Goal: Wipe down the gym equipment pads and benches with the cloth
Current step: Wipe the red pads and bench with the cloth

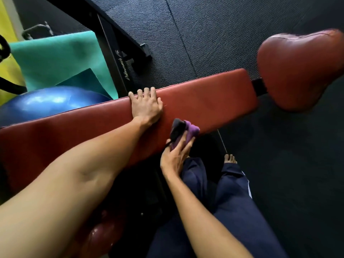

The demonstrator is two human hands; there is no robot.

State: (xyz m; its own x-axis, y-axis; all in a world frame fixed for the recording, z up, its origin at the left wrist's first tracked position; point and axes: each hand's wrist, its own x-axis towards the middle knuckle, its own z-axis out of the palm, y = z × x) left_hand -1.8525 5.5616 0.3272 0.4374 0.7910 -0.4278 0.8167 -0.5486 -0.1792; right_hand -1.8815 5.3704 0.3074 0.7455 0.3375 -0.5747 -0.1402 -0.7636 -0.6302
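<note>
Red bench pad (pixel 204 94) bears the left hand (pixel 147 107) flat (fingers straight); right hand (pixel 175 157) grips the cloth (pixel 191 130).

The bench (pixel 204 94) runs across in front of me. My left hand (pixel 146 105) lies flat on top of it, fingers at the far edge. Just to its right, my right hand (pixel 175 155) holds the cloth (pixel 186 131) against the near edge. A pad (pixel 301 69) sits beyond the bench's right end. Behind the bench, to the left, lie a ball (pixel 50 103) and a mat (pixel 59 58), a frame (pixel 115 53) beside them. My legs (pixel 232 202) stand before the bench.
</note>
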